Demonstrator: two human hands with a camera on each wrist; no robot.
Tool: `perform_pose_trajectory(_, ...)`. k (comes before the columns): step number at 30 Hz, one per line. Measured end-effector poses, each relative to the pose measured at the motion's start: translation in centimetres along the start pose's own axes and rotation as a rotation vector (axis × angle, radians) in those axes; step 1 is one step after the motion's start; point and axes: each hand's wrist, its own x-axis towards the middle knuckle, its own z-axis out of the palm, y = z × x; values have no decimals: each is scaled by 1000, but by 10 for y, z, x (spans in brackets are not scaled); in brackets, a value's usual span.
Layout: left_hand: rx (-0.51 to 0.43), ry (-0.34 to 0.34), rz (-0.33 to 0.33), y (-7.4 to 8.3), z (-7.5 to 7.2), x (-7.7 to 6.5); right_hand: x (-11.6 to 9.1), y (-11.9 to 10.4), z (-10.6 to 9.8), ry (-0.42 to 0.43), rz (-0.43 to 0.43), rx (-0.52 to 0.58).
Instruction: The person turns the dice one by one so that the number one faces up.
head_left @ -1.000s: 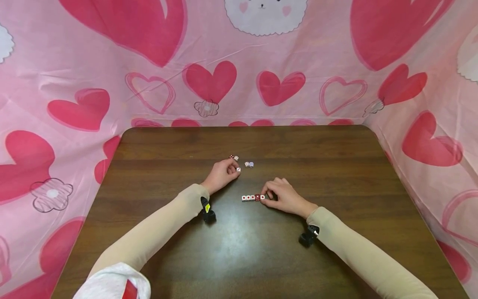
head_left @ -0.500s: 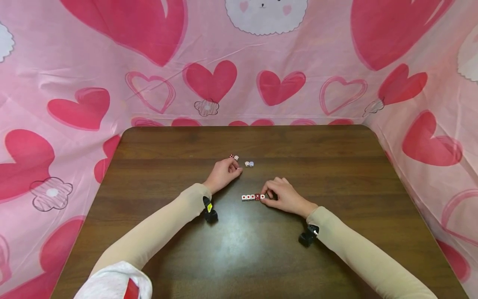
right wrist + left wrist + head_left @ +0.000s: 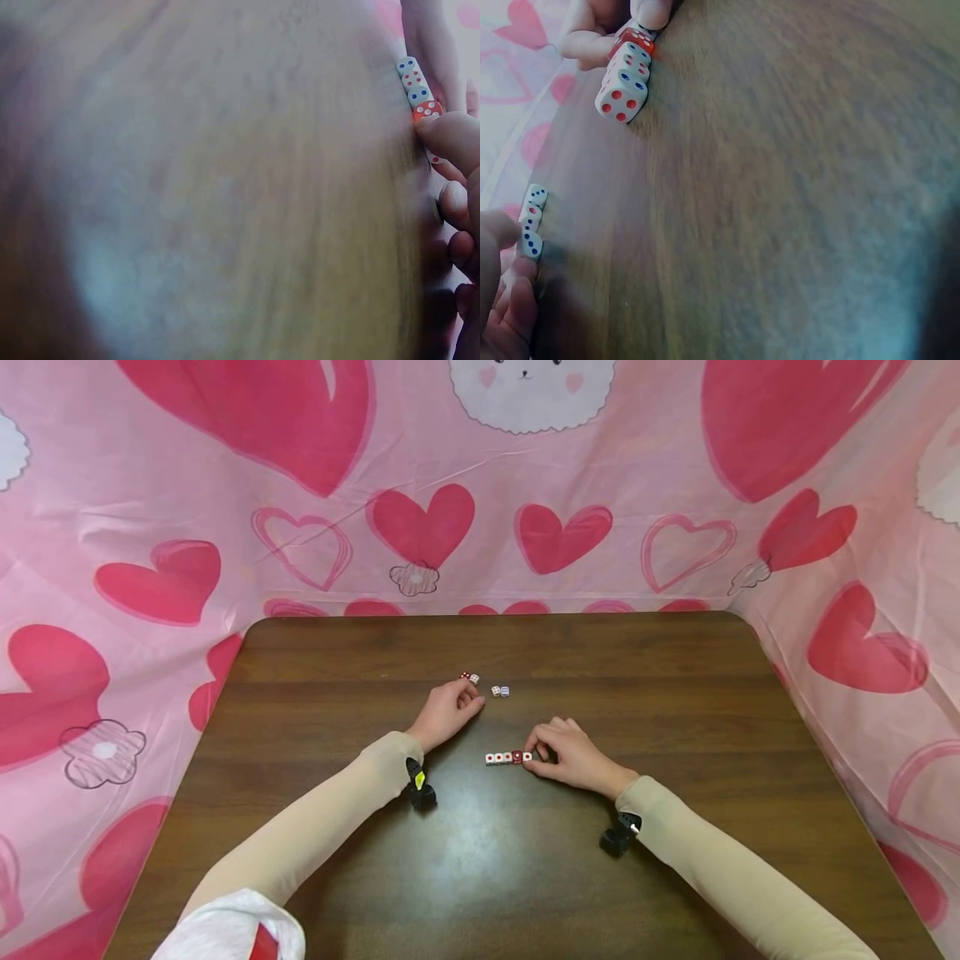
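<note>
A straight row of dice lies on the wooden table, several white ones and a red die second from the right. At its right end, my right hand pinches the last white die between thumb and forefinger. Farther back and left, the thumb and fingertips of my left hand come together on a white die, hidden from the head view. Just beyond these fingertips sit two white dice side by side. In the right wrist view my thumb overlaps the red die.
Behind my left fingers lie a red die and a white die, touching or nearly so. The brown table extends around both hands. A pink heart-patterned cloth hangs along its back and sides.
My left fingertips have shifted slightly right towards the two white dice, and the die that showed at their tips is now covered. My right hand stays still at the row's end.
</note>
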Motion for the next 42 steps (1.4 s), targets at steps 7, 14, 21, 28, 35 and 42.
perform_pose_trajectory(7,5,-9,26,1,0,0,0,0,-1,-3,4,-9)
perform_pose_trajectory(14,0,5,18,0,2,0,0,-1,-1,-17,14,-6)
perform_pose_trajectory(21,29,28,-25,1,4,1,-1,0,0,-26,30,2)
perform_pose_trajectory(28,32,-23,0,4,1,1,-2,1,2,-24,33,-4)
perform_pose_trajectory(35,40,8,24,3,1,0,-1,1,1,-19,22,5)
perform_pose_trajectory(42,35,-12,28,3,0,0,0,1,1,-11,18,1)
